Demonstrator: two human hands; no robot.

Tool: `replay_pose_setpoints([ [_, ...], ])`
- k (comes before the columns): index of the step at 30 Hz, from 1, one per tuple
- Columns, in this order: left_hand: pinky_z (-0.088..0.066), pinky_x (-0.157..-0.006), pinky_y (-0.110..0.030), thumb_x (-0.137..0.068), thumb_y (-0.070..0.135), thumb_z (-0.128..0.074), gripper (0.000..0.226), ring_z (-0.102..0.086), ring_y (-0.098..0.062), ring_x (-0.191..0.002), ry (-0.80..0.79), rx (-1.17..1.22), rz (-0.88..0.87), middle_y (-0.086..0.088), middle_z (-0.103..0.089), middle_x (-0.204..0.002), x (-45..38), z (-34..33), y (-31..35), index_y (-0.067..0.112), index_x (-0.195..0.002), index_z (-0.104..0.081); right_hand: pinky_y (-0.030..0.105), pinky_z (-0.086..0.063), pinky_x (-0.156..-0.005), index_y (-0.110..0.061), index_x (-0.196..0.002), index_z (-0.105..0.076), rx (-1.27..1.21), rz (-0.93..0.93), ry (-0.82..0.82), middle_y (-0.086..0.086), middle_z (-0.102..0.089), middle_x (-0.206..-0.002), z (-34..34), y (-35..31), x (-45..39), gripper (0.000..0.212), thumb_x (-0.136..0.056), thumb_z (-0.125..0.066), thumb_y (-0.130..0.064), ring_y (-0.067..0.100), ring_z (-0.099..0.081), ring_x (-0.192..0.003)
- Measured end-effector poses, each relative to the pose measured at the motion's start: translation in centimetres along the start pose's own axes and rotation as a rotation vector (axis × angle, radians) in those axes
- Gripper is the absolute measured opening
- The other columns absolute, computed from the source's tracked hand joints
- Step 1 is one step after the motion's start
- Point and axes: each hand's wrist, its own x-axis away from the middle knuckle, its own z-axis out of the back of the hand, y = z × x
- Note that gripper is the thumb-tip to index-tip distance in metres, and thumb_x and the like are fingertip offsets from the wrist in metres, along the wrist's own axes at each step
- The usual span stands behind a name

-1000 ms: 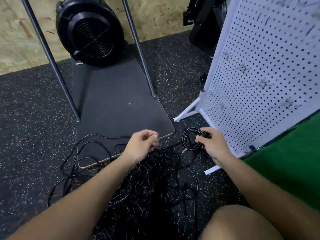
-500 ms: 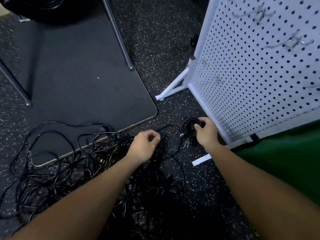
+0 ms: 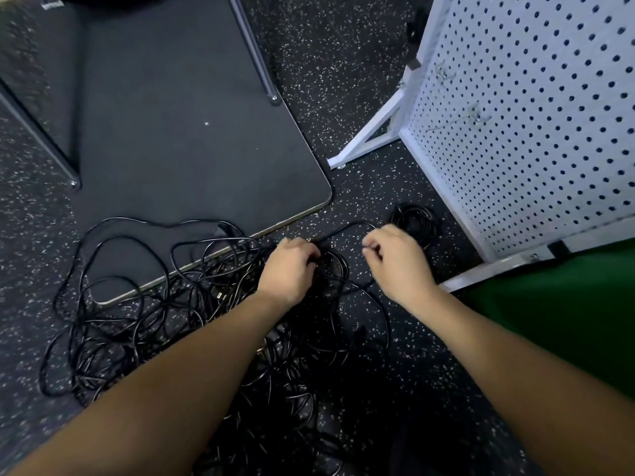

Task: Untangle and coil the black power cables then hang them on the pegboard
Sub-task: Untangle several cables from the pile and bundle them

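A big tangle of black power cables [image 3: 154,304] sprawls over the speckled floor in front of me and partly onto a dark mat. My left hand [image 3: 288,266] is curled down into the tangle's right side and grips strands there. A single strand [image 3: 343,228] arcs from it to my right hand [image 3: 395,259], whose curled fingers pinch that strand's end. Just beyond my right hand, one small coiled cable [image 3: 414,218] lies loose on the floor at the foot of the white pegboard [image 3: 515,149]. Metal hooks [image 3: 477,115] stick out of the board with nothing on them.
The dark mat [image 3: 171,132] lies at the upper left, with two slanted metal legs [image 3: 254,53] standing on it. The pegboard's white foot brace [image 3: 367,139] reaches out onto the floor. A green surface [image 3: 567,321] fills the right edge.
My right hand has let go of the small coil and moved left to a loose strand. My left hand has dropped into the tangle. The view has tilted further down.
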Motion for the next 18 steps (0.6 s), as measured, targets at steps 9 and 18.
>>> replay_pose_setpoints([
  [9,-0.05,-0.107,-0.044,-0.103,0.021,-0.066,0.035,-0.065,-0.032,-0.124,-0.153,-0.245,0.01,-0.001,-0.065,-0.139,1.1,0.8,-1.2,0.027,-0.137,-0.072,0.04,-0.058,-0.083,-0.018,-0.108,-0.074,0.188,-0.051,-0.294,0.003,-0.071,-0.105,-6.0,-1.3,1.2,0.006,-0.104,-0.074,-0.023,0.029,-0.069,-0.097],
  [18,-0.052,-0.08,-0.028,-0.099,0.012,-0.071,0.018,-0.071,-0.018,-0.089,-0.072,0.128,0.153,0.008,-0.076,-0.097,4.3,7.5,-1.5,0.027,-0.104,-0.079,0.039,-0.052,-0.087,-0.021,-0.105,-0.06,0.177,0.097,-0.466,-0.002,-0.062,-0.109,-0.8,-5.3,2.6,0.014,-0.115,-0.055,-0.029,0.02,-0.061,-0.097],
])
